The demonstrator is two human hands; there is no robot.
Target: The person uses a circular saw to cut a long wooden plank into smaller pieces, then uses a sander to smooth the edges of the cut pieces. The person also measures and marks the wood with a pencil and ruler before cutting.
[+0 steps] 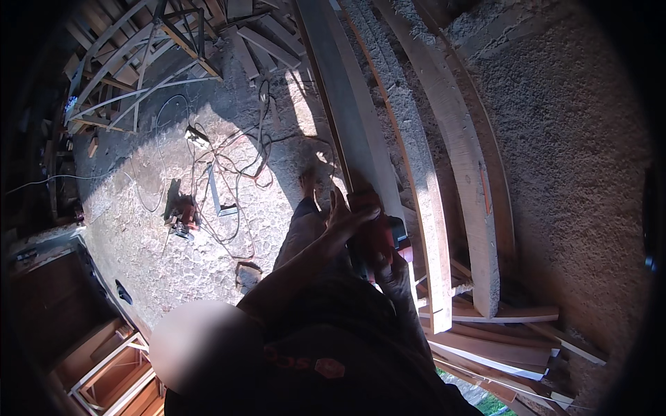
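A red and black power tool (374,239), which looks like an electric planer, rests on a long, smooth board (361,132) that runs away from me. My left hand (341,218) lies over the tool's front end, its thumb side toward the board's left edge. Behind it, close to my body, my right hand (394,276) is closed around the rear of the planer. Deep shadow hides part of the grip and the tool's underside.
Right of the board lie rough planks (416,159) beside a rough wall (569,139). On the floor at left are a circular saw (182,213), a metal square (214,191), a power strip (197,136) and tangled cords (260,163). Wooden frames (139,83) stand far left; stacked boards (499,347) lie near right.
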